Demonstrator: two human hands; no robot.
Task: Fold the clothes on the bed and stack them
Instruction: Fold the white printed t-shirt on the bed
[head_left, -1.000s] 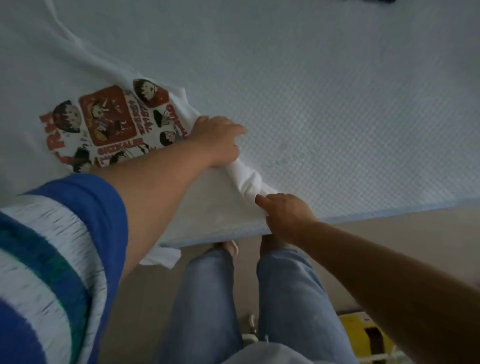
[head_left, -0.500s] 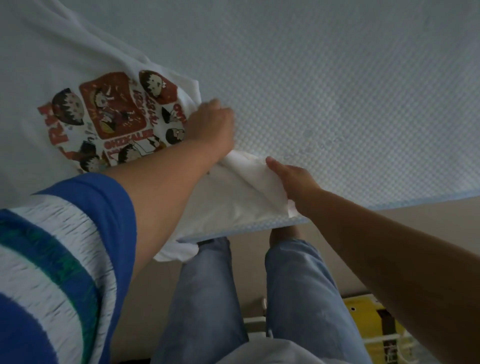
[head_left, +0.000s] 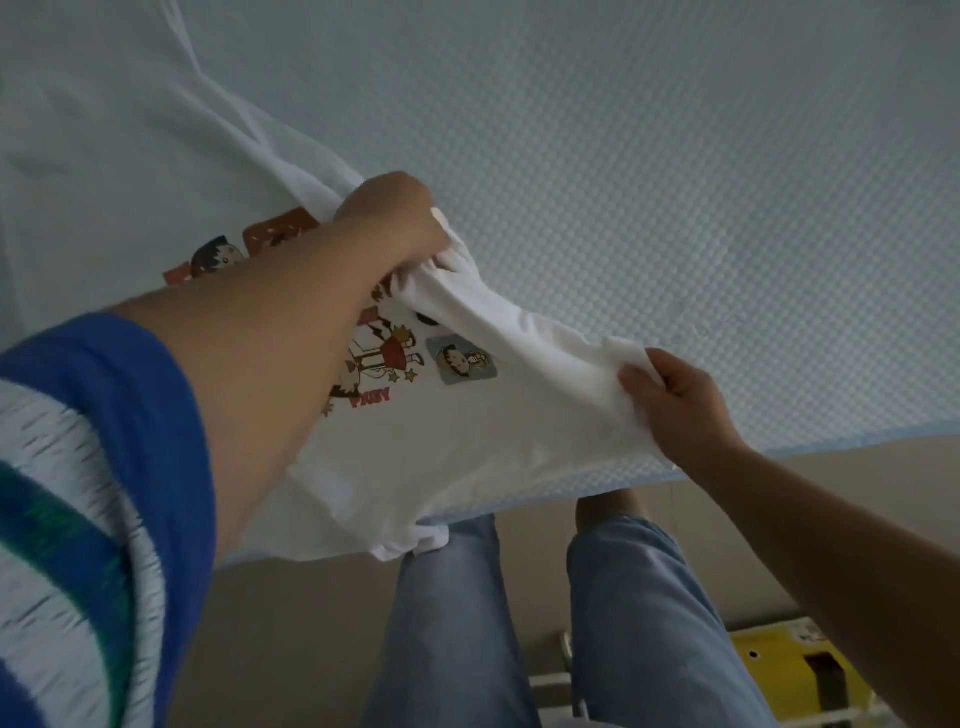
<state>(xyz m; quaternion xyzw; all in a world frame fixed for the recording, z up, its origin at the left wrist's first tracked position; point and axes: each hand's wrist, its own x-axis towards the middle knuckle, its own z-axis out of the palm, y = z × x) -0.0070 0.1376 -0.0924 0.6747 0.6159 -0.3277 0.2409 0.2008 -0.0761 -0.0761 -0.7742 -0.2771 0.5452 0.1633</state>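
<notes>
Nearest, by the person's jeans (head_left: 452, 623), a yellow box (head_left: 779, 670) sits on the floor; its contents cannot be made out. At the bed's (head_left: 675, 182) near edge lies a white printed T-shirt (head_left: 467, 441). The right hand (head_left: 675, 405) pinches its side fold, fingers clamped on cloth. Farther in, the left hand (head_left: 395, 218) grips bunched fabric, fingers curled tight.

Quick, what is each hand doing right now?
Left hand: closed, gripping the white cotton T-shirt with cartoon prints.
Right hand: closed, pinching the same shirt's edge.
</notes>
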